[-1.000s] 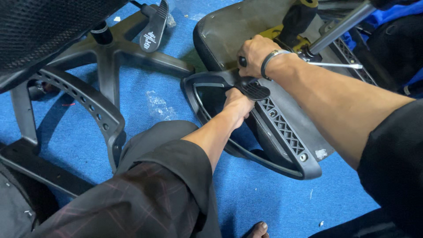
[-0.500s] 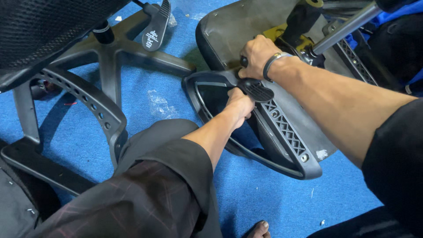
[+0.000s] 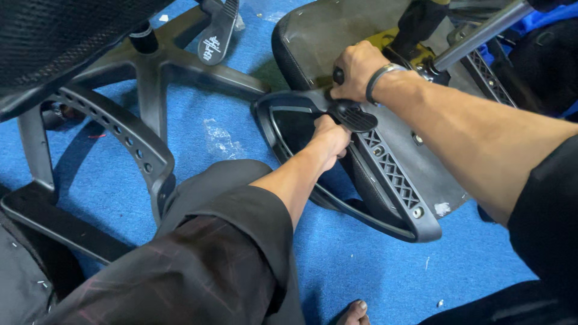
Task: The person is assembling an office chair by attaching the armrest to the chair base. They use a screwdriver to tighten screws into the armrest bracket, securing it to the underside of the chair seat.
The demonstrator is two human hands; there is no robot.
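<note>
Both hands on an upturned chair seat

The left hand [image 3: 330,135] is clenched around the black armrest frame [image 3: 361,198] of the upturned chair seat [image 3: 337,42], which lies on the blue floor [image 3: 229,138]. The right hand [image 3: 356,69] grips a black knob [image 3: 339,76] at the seat underside. Another chair base [image 3: 150,66] stands to the left.

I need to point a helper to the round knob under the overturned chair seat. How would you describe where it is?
Find the upturned grey chair seat on the blue floor. Its black looped armrest lies in front. The ribbed black knob sits at the armrest's top, between the left hand and right hand; nothing else nearby is round and ridged.
</note>
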